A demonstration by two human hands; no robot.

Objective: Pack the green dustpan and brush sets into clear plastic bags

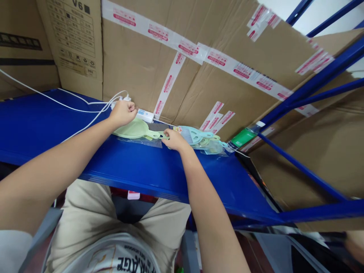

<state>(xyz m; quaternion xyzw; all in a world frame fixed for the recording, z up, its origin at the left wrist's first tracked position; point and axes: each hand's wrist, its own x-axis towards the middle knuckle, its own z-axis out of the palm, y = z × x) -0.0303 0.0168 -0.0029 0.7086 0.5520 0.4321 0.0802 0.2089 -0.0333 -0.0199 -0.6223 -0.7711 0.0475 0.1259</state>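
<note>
While both fists (pixel 123 112) (pixel 174 139) grip a green paddle (pixel 135 130), carton (pixel 74 41) reads "V6".

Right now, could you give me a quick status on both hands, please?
Left hand fisted on green paddle. Right hand pinching its handle. Blue paddles alongside; white cables behind.

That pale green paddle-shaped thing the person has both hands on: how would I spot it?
Find the blue shelf running in front of the taped cardboard boxes. The pale green paddle lies flat on it between the left hand and right hand. Unlike the bluish bagged pile to its right, it lies single and is green.
</note>
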